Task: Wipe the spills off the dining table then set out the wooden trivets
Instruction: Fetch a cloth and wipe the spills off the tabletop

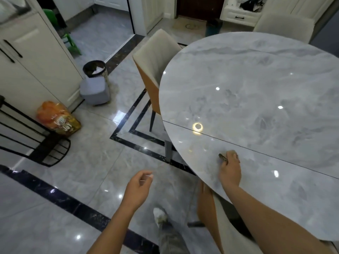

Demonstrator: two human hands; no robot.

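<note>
The round grey marble dining table (256, 92) fills the right half of the view, glossy with light reflections. My right hand (230, 167) rests on its near left edge, fingers closed over a small brownish cloth (222, 157) that pokes out at the fingertips. My left hand (136, 187) hangs over the floor left of the table, fingers loosely curled with something small and white at the fingertips (146, 177). I see no wooden trivets and cannot make out any spills.
A beige and orange chair (156, 65) is tucked at the table's left side, another chair (209, 206) sits under my right arm. A black-lined waste bin (95, 70), a grey container (95, 92), an orange bag (57, 119) and a black rack (27, 132) stand by the white cabinets.
</note>
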